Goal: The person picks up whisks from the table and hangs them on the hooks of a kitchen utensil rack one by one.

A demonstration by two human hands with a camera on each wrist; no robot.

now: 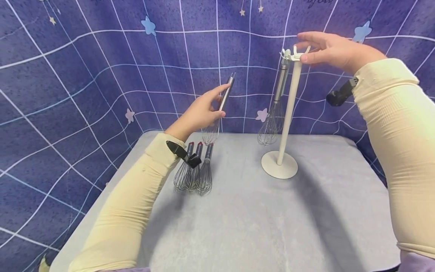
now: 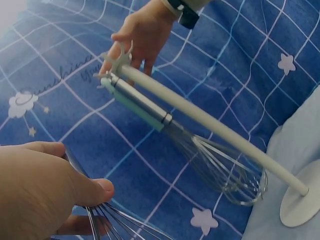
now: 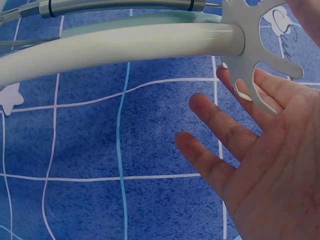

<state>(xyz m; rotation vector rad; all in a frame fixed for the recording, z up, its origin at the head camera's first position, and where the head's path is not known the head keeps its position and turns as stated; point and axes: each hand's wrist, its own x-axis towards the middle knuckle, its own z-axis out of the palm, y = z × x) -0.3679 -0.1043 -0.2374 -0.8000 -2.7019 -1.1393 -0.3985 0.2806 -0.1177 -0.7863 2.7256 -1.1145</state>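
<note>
My left hand (image 1: 204, 109) holds a metal whisk (image 1: 225, 96) by its silver handle, with the wires hanging down. In the left wrist view, thumb and fingers close around that whisk's lower handle. Right of it stands a cream utensil stand (image 1: 289, 113) with a round base and a hooked top. From one hook hangs another whisk (image 1: 280, 83), a pale green strip (image 2: 137, 110) showing along its handle. My right hand (image 1: 340, 51) is at the stand's top, thumb by the hooks (image 3: 280, 65) and fingers spread loosely behind them. Whether it touches the hooks is unclear.
Several whisks (image 1: 205, 173) lie side by side on the grey-covered table (image 1: 238, 226), under my left wrist, red tips at their handle ends. A blue grid-patterned cloth (image 1: 136, 56) hangs behind the table and along its left side.
</note>
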